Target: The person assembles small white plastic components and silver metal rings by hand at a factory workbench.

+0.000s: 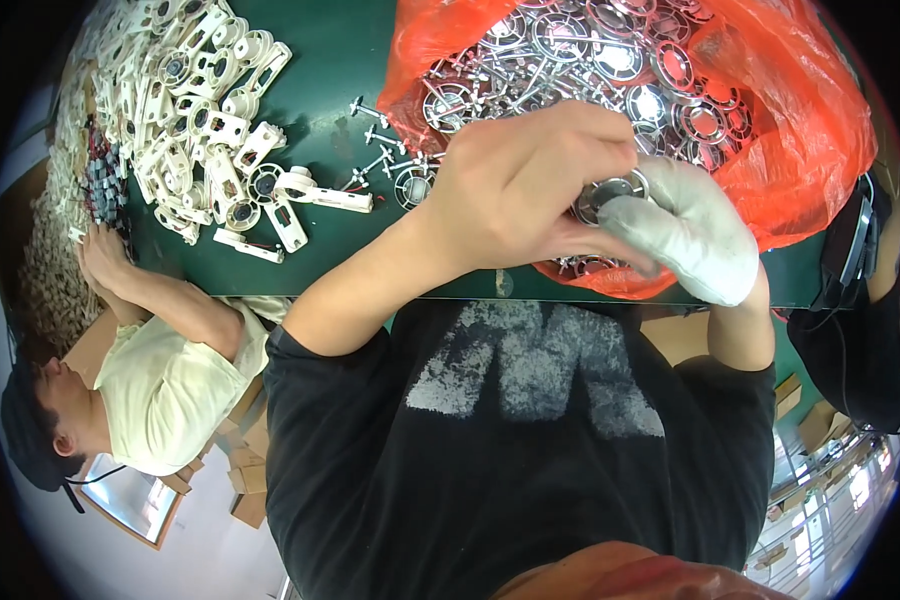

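My bare left hand is closed above the table's near edge, its fingertips at a round silver-rimmed part with a dark middle. My right hand, in a white glove, grips the same part from the other side with its fingers curled round it. The hands cover much of the part. Just beyond them lies an opened red plastic bag, filled with shiny round spoked parts like it. Small silver pin-shaped pieces lie loose at the bag's left side.
A heap of cream plastic housings with round heads and handles covers the left of the green table. At far left, a co-worker's hands are by small grey pieces. Another person's dark-clothed arm shows at right.
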### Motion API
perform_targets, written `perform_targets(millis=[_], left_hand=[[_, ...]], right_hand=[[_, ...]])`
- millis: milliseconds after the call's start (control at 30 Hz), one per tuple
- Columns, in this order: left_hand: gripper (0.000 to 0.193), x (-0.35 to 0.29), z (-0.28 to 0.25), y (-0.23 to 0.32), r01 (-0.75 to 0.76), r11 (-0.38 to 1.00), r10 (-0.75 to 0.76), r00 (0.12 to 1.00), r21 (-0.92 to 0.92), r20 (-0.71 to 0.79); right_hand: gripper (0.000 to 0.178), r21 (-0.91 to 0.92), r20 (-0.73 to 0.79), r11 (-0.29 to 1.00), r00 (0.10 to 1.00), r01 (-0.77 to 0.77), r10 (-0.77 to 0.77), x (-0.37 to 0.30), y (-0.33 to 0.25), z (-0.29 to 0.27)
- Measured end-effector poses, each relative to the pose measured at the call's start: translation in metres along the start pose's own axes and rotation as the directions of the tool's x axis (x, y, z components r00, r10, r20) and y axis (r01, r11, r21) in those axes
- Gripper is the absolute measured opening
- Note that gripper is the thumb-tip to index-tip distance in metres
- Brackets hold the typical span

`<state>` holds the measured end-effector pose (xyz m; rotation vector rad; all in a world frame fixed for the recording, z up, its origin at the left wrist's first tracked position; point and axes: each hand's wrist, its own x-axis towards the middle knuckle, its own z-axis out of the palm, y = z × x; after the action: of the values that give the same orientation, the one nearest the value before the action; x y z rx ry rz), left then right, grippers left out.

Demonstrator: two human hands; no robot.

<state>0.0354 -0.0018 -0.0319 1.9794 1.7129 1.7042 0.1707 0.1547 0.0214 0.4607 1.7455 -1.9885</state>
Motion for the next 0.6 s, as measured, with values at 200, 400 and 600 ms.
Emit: perform_targets(millis=[200, 400, 600], left_hand=[[0.064, 0.009, -0.013, 0.009, 0.482, 0.812, -0.435, 0.876, -0.328, 0.21], [0.035, 0.004, -0.002, 0.004, 0.486, 0.69, -0.455, 0.868, -0.536, 0.202], [0.037, 0.012, -0.014, -0.002, 0.408, 0.775, -0.353, 0.913, -0.483, 0.205]], right_hand=[[0.023, -0.15, -0.3, 0.975, 0.932, 0.162, -0.201, 0.006, 0.012, 0.013], [0.023, -0.546, -0.336, 0.802, 0.814, 0.242, -0.474, 0.003, 0.015, 0.019], [0.025, -0.73, -0.277, 0.64, 0.752, 0.241, -0.598, 0.008, 0.023, 0.018]])
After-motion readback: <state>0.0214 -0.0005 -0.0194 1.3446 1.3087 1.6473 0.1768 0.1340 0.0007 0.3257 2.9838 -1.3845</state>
